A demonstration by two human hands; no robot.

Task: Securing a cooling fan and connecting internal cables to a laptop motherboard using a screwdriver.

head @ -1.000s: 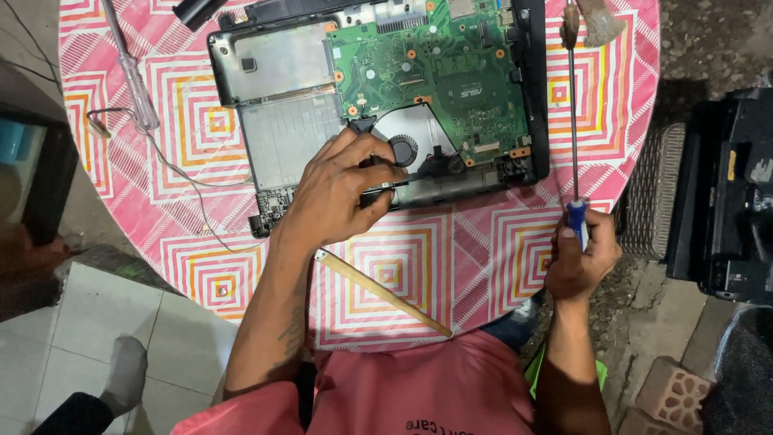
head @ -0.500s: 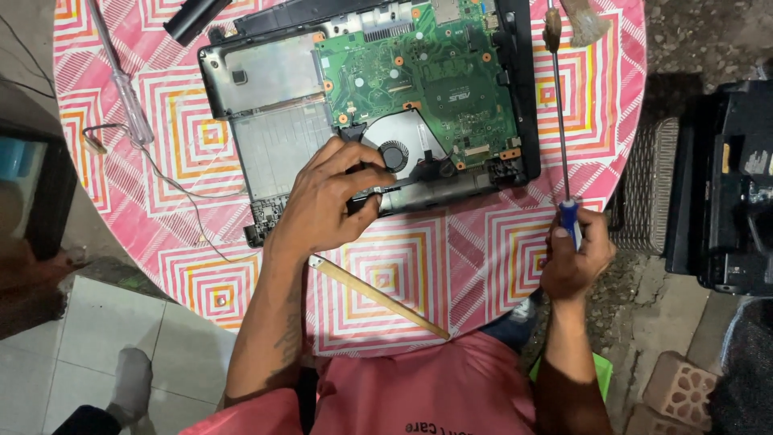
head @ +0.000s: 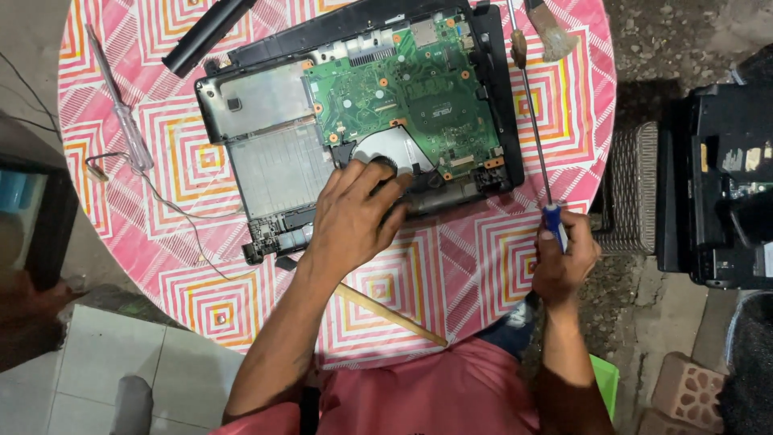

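Observation:
An opened laptop base (head: 274,161) lies on a round table with a pink, patterned cloth (head: 475,258). Its green circuit board (head: 403,89) and a round cooling fan (head: 385,151) are exposed. My left hand (head: 354,213) rests on the near edge of the base, fingers over the fan area, gripping a small dark part there. My right hand (head: 562,262) is closed around the blue handle of a long screwdriver (head: 533,121), whose shaft runs up along the laptop's right side.
A black bar-shaped laptop battery (head: 205,36) lies at the upper left. A clear-handled screwdriver (head: 121,113) and a thin wire (head: 173,209) lie on the left. A thin wooden stick (head: 390,314) lies near me. A black device (head: 717,185) stands off the table at right.
My left hand has shifted slightly over the fan area at the laptop's near edge. My right hand holds the screwdriver as before. The view has drifted a little.

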